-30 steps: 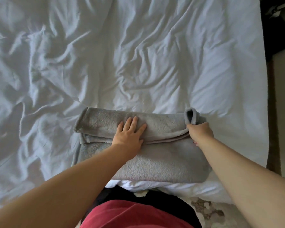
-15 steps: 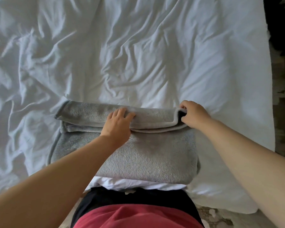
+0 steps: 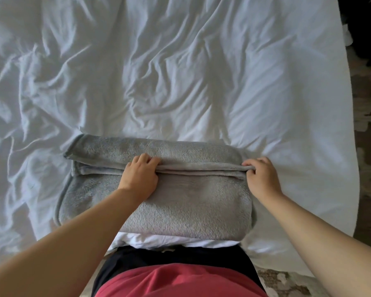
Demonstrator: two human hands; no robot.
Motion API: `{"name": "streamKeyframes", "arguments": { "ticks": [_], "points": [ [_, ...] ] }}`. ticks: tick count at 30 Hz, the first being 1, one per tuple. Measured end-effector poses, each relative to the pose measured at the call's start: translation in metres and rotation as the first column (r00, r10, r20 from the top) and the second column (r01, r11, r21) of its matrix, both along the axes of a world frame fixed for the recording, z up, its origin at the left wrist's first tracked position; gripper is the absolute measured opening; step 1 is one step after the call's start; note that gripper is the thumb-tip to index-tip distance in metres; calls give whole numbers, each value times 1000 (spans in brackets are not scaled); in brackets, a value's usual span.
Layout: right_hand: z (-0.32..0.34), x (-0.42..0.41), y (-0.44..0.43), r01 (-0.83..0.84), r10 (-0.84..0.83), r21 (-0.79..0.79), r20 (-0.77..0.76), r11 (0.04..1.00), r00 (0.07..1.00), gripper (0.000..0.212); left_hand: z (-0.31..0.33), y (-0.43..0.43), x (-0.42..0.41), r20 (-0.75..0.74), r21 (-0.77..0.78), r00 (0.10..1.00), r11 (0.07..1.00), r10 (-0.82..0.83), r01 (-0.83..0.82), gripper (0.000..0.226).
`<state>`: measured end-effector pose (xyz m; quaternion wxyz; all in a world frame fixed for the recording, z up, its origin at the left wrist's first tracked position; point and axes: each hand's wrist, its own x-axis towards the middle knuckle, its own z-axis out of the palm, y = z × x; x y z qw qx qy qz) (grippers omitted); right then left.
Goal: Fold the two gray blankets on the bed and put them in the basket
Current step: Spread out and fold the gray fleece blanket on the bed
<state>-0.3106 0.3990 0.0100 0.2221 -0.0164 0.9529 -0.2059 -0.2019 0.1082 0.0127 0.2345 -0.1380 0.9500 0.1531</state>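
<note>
While the head view looks down on the rumpled white bed sheet (image 3: 180,71), I note that the fluffy gray fleece blanket (image 3: 180,206), lying at the bed's near edge, has had its far flap squared over since a second ago; I judge this fold nearly complete. The left hand (image 3: 140,176), formerly flat, now curls its fingers on the flap's edge; the right hand (image 3: 262,179) pinches that edge's right end. No basket shows.

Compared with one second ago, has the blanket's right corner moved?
Yes. Judged against the white sheet, the right corner of the gray blanket came down: its upright loop now lies flat, pinched by the right hand.
</note>
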Motion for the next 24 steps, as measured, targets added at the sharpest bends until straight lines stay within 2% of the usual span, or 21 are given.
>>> {"name": "streamKeyframes", "arguments": {
  "ticks": [4,6,7,9,10,11,12,13,14,16,17,19,22,24],
  "points": [
    [16,-11,-18,103,-121,-116,-162,988,979,26,0,-1,-9,-11,-14,1000,1000,-17,17,38],
    [27,-22,-31,288,-338,-302,-127,909,933,25,-1,-2,-16,-1,-8,1000,1000,-19,19,38],
    [31,-27,-37,415,-467,-417,-27,809,884,24,-2,-2,-19,8,-7,1000,1000,-18,18,38],
    [32,-31,-45,651,-639,-542,248,531,728,26,-4,-2,-24,23,-5,1000,1000,8,-8,36],
    [29,-31,-47,752,-675,-532,391,389,626,27,-5,-1,-25,29,-5,999,1000,25,-25,34],
    [24,-27,-48,821,-682,-487,493,298,540,28,-5,0,-26,35,-9,999,999,37,-36,33],
    [18,-21,-48,857,-683,-438,540,271,492,29,-6,0,-26,40,-14,998,999,44,-44,32],
    [10,-14,-46,869,-696,-395,533,298,481,29,-7,1,-25,42,-18,998,999,52,-51,31],
    [1,-8,-42,861,-719,-350,479,370,504,30,-8,1,-25,41,-18,997,998,61,-61,31],
    [-10,-2,-35,810,-746,-259,316,527,586,33,-10,0,-24,33,-10,996,997,77,-76,30],
    [-13,-2,-33,790,-743,-236,269,566,613,32,-10,-1,-24,31,-3,996,997,79,-79,29],
    [-15,-9,-30,766,-726,-239,245,597,643,33,-11,-2,-26,33,3,997,997,75,-75,28],
    [-8,-25,-29,672,-659,-241,145,700,738,31,-10,0,-32,4,-20,998,998,55,-55,28],
    [0,-34,-31,651,-654,-269,92,710,751,28,-9,6,-37,-43,-20,999,999,25,-26,35]
  ]
}}
